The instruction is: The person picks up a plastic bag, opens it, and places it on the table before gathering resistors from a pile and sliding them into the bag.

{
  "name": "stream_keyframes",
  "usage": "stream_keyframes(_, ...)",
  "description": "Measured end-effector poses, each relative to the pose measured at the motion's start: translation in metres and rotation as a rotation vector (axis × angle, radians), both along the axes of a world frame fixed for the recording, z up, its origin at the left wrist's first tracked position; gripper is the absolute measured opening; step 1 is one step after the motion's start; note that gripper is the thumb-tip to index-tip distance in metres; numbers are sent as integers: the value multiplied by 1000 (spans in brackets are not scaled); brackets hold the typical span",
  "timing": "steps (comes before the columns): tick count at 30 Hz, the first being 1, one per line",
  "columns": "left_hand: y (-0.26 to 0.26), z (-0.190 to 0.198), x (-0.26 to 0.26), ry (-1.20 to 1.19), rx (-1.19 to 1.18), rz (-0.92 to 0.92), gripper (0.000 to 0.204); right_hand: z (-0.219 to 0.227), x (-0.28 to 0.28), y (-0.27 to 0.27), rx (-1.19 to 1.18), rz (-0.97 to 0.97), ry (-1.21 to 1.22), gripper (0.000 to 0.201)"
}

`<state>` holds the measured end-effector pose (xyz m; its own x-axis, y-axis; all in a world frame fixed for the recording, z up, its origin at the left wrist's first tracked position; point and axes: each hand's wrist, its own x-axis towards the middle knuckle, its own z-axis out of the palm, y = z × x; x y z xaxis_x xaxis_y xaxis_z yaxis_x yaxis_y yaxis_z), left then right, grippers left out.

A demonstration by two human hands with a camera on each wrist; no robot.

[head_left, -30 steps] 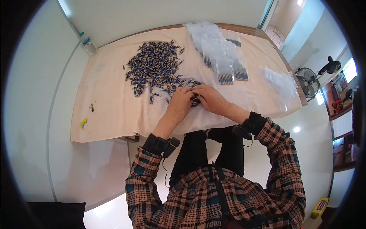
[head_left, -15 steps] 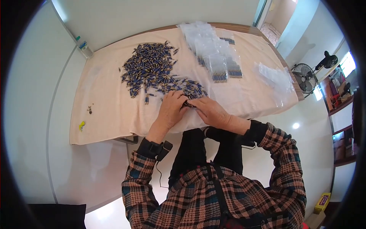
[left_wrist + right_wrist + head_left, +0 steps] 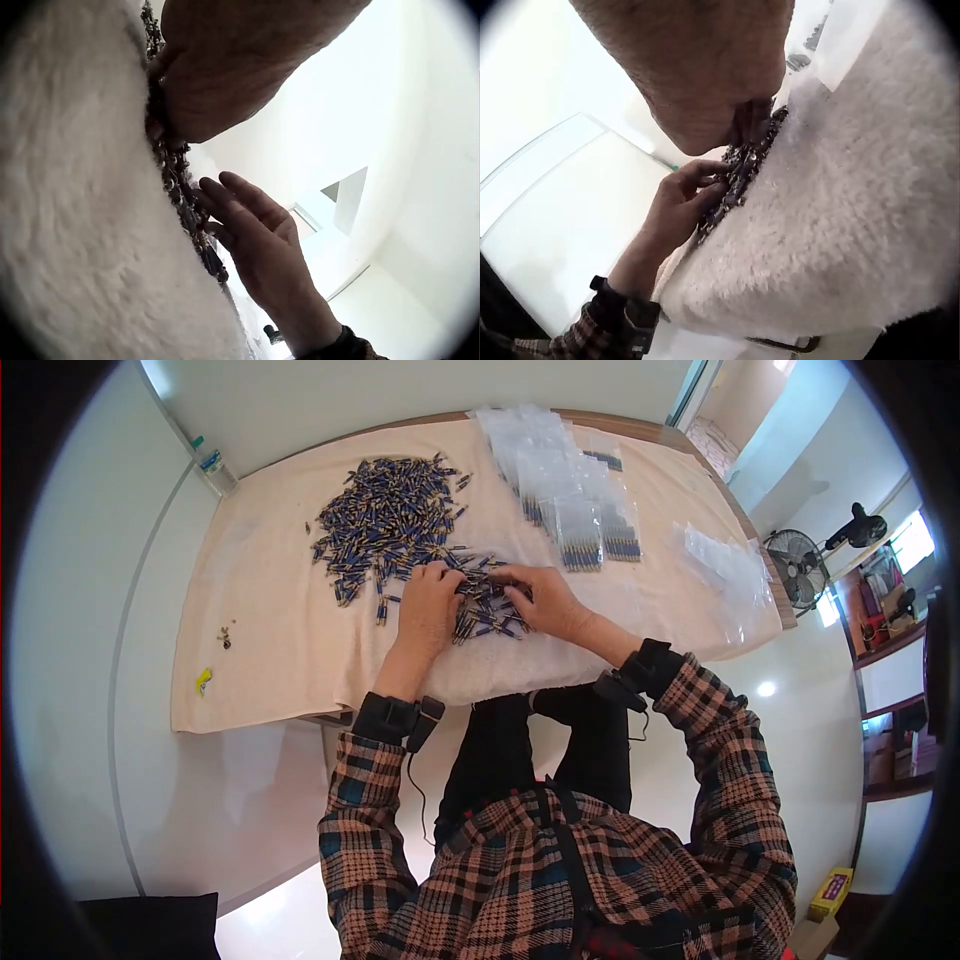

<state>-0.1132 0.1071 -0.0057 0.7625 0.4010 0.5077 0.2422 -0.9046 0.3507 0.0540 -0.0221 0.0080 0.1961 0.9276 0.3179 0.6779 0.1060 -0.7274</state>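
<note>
We see left hand [image 3: 428, 608] and right hand [image 3: 545, 603] both resting loose-fingered, gripping nothing, on small blue connectors [image 3: 487, 612] at towel's [image 3: 280, 650] near middle | we judge them light, stiff, slippery, best pinched mid-body | long axes scattered, no common heading | filled bags [image 3: 580, 535] lie beyond.

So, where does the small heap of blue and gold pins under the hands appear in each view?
Head: centre, small heap of blue and gold pins between both hands.
Left wrist: dark strip left of centre.
Right wrist: upper middle.
Shared landmark: cream fleecy cloth.
</note>
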Motion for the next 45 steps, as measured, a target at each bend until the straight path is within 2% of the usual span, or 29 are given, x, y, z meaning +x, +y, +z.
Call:
stream_keyframes(4,5,-11,6,-37,62,66,28,-6,23,21,74,-79,103,26)
stream_keyframes(9,-20,0,12,12,91,7,23,-11,36,24,18,-139,94,28)
stream_keyframes(12,-25,-5,16,39,60,-50,27,-6,14,15,81,-40,-156,31)
stream_keyframes(17,-26,-9,8,30,124,-130,28,12,-15,-8,32,19,-136,36)
stream_keyframes(21,-20,-5,-5,63,100,-79,28,12,-7,-22,85,85,-94,38)
stream_keyframes(25,-21,0,-12,149,117,-37,29,17,11,-29,102,62,-13,37)
stream_keyframes(28,-24,-2,-13,145,128,-29,31,19,25,-27,62,-112,40,37)
stream_keyframes(29,-24,-3,-13,146,129,-30,31,18,27,-27,62,-113,42,37)
stream_keyframes(32,-27,-3,-13,146,173,-6,34,17,27,-27,-80,-117,-125,32)
stream_keyframes(33,-27,-2,-13,144,175,-8,34,17,27,-28,-78,-119,-127,32)
stream_keyframes(36,-27,-1,-18,1,169,20,35,16,20,-25,-3,-85,-385,28)
stream_keyframes(45,-31,-7,-33,-57,58,-5,31,8,14,5,-42,84,-691,23)
